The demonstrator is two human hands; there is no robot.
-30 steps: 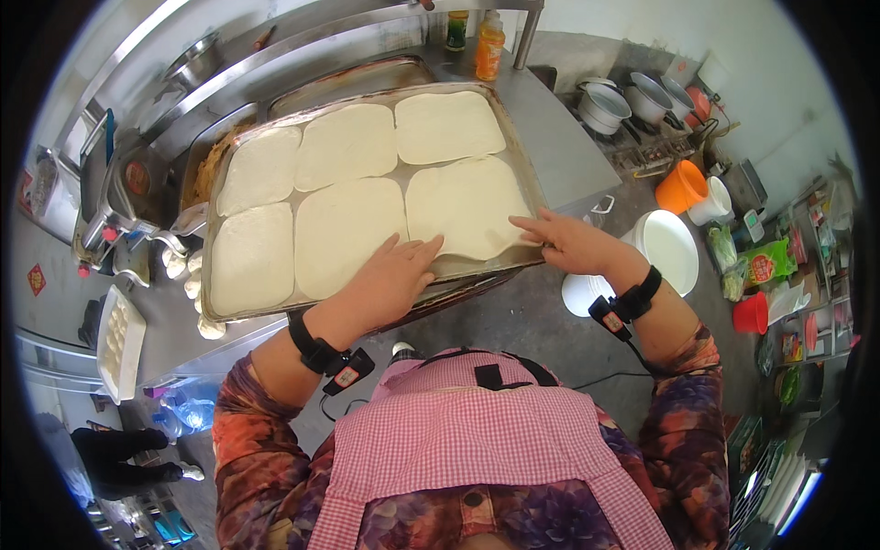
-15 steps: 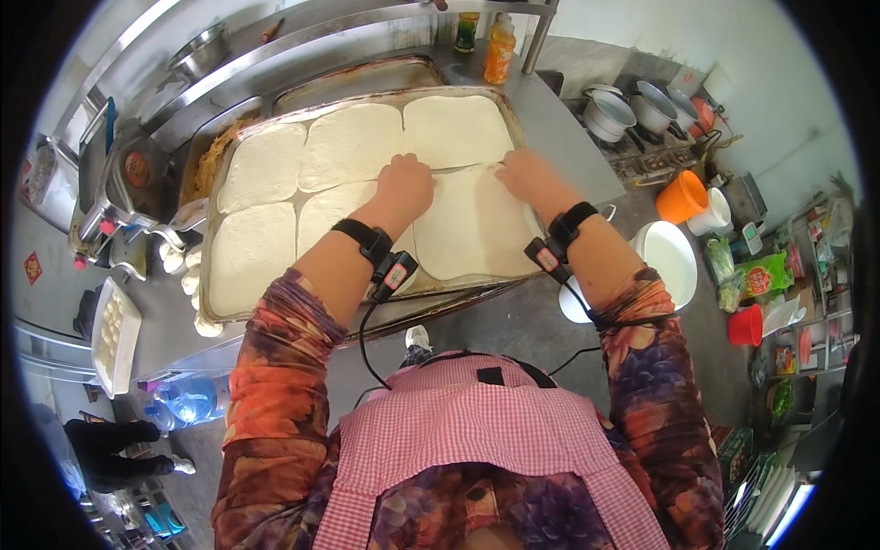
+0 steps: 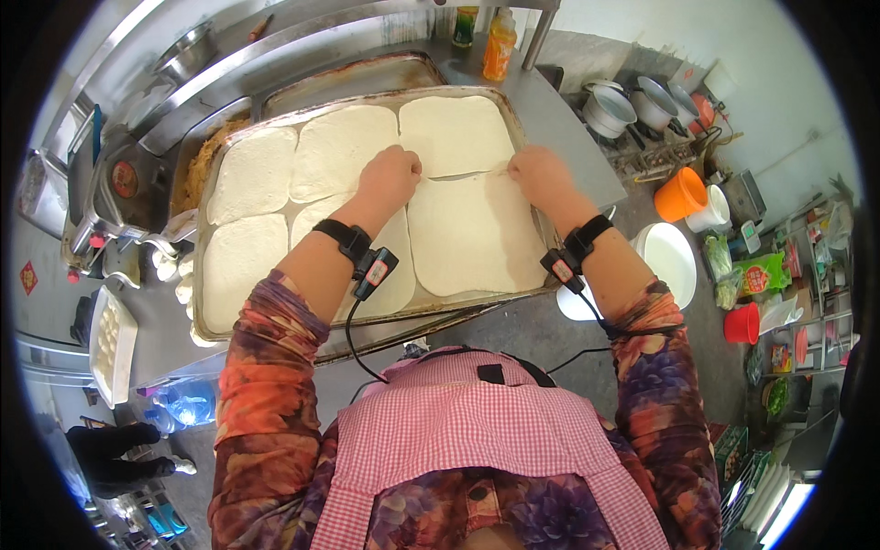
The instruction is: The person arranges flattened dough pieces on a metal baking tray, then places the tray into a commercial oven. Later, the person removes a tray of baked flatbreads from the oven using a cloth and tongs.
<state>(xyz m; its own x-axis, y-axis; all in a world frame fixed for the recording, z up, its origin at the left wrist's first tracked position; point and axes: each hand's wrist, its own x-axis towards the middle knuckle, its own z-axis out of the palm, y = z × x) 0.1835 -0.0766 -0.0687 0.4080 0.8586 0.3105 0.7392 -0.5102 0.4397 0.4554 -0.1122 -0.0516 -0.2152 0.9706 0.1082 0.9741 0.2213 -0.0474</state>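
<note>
A large metal baking tray holds several flat, pale dough sheets laid side by side in two rows. My left hand is closed at the far left corner of the near-right dough sheet, its fingers pinched on the edge. On the far right corner of that same sheet, my right hand also pinches the dough. A narrow gap separates this sheet from the far-right dough sheet. My left forearm partly covers the near-middle dough sheet.
Behind the tray lies another baking tray, beside an orange bottle. At the left are a pan of brown filling, dough pieces and a white bin. Buckets and pots stand at the right.
My hands have shifted slightly outward and my left hand a little farther away. The near-right sheet's near edge lies closer to me, and the tray has turned slightly.
</note>
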